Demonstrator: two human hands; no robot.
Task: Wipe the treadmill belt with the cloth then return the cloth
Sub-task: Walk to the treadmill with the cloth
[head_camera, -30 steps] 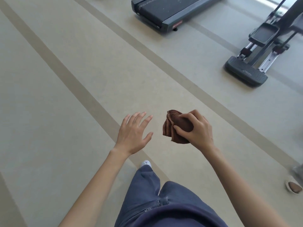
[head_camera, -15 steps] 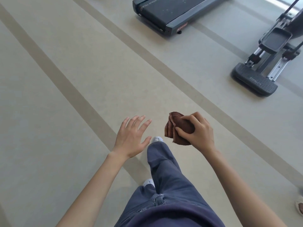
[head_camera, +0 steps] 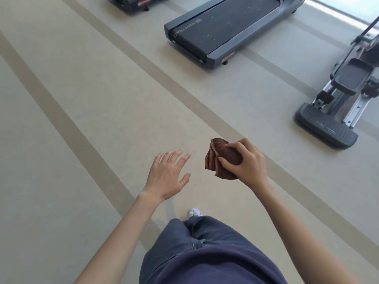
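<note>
One right hand (head_camera: pixel 245 162) grips the folded brown cloth (head_camera: pixel 220 160), ready for the treadmill belt (head_camera: pixel 225 23) ahead; the left hand (head_camera: pixel 167 175) is spread, empty.

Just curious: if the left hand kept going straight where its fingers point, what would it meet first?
Way looks free over the floor; farther on, the left hand probably meets the treadmill, depth unclear.

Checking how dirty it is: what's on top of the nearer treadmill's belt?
Pale specks lie scattered over the dark treadmill belt, with printed lettering near its rear end. Nothing larger rests on it. Its front end is cut off by the frame.
</note>
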